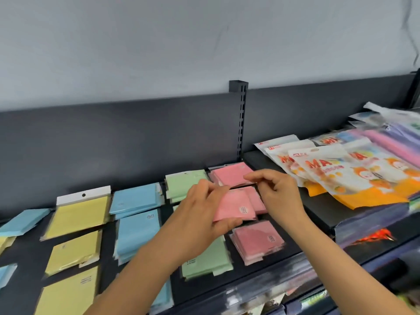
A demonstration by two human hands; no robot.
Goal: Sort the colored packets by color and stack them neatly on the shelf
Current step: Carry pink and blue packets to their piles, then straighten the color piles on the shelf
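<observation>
My left hand [204,212] grips the pink packet [234,206] by its left edge, my right hand [278,189] pinches its top right corner. It sits between them, over the shelf [293,244], in the row of pink stacks [258,242], just right of the green stacks [186,185].

One feed here: head cam, wide-angle, edges bowed. I'm looking forward and down onto the dark shelf [26,253] from close range, with both forearms crossing the bottom edge. Left hand [200,217] holding and right hand [279,192] pinching a pink packet [234,205] land near centre. Back panel [113,144] slopes up to the right; grey wall [159,42] fills the top third.
</observation>
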